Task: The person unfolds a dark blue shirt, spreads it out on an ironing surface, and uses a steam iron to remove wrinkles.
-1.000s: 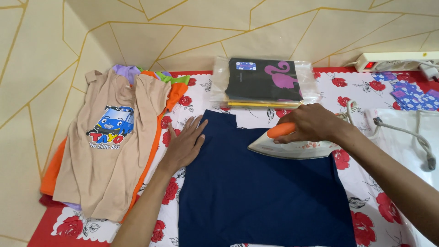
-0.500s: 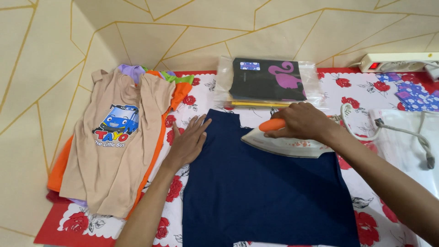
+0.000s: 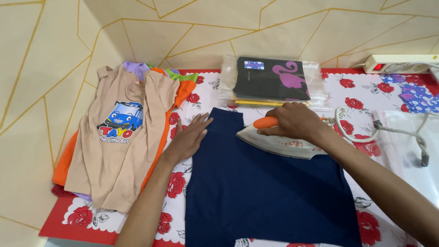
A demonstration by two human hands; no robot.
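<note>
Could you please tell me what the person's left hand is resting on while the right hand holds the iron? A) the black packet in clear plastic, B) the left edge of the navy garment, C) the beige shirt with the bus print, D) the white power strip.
B: the left hand lies flat, fingers spread, on the left edge of the navy garment, while the right hand grips the iron by its orange handle.

My right hand (image 3: 295, 121) hides the iron's orange handle (image 3: 265, 122); the navy garment (image 3: 270, 192) runs off the bottom edge.

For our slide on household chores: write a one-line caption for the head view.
Right hand presses an iron on a navy garment; left hand flattens its edge.
</note>
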